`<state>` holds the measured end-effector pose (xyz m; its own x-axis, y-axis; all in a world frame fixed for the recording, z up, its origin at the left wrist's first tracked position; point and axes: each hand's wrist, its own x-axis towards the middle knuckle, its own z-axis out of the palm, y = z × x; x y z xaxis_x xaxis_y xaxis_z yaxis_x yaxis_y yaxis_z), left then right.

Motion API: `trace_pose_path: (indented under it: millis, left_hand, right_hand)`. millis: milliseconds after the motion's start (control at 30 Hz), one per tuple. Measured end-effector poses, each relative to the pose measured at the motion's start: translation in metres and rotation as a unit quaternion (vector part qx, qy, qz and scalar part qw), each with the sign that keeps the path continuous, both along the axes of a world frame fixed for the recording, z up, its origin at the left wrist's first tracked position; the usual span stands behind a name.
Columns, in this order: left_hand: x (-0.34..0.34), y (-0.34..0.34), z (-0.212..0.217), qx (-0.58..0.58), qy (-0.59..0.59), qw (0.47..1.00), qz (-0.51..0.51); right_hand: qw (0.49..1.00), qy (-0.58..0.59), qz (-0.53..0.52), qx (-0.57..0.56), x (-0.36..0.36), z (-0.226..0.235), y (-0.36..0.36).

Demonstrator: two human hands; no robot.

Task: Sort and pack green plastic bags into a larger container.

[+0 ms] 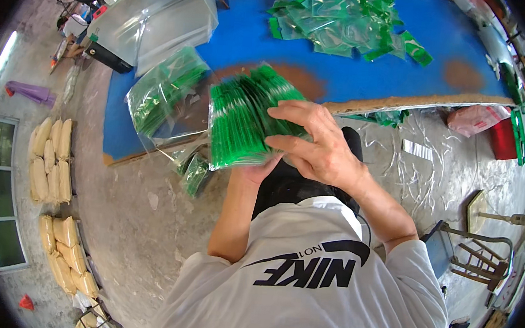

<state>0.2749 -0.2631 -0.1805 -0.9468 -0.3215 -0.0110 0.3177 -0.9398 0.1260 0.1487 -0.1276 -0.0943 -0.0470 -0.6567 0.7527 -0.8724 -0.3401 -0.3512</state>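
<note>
shirt: white tee (300, 315), plain knit look, soft creases across the body
chest print: black graphic (309, 269), bold slanted capitals, inverted in this view; broad curved stroke tapering to a thin line, smaller thin letters set into it
left sleeve (198, 273): white, short, loose, ends around the elbow
right sleeve (418, 262): same cut, same white
legs: black trousers (285, 187), matte, detail lost in the dark
right hip: thin dark cord (368, 229), curved, by the shirt hem; can't tell what it connects to
left hand (260, 171): bare, partly hidden
right hand (322, 145): bare, slim fingers
</note>
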Motion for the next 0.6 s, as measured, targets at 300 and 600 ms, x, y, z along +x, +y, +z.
trace_pose_path:
  millis: [300, 600]
  left_hand:
    - [-0.001, -0.001, -0.007, -0.021, 0.005, 1.000, 0.022]
    - [-0.003, 0.001, -0.002, 0.008, 0.074, 0.997, -0.015]
  right_hand:
    - [0.998, -0.055, -0.014, 0.002, 0.003, 0.000, -0.001]
    - [0.996, -0.078, -0.035, -0.007, 0.005, -0.006, -0.001]
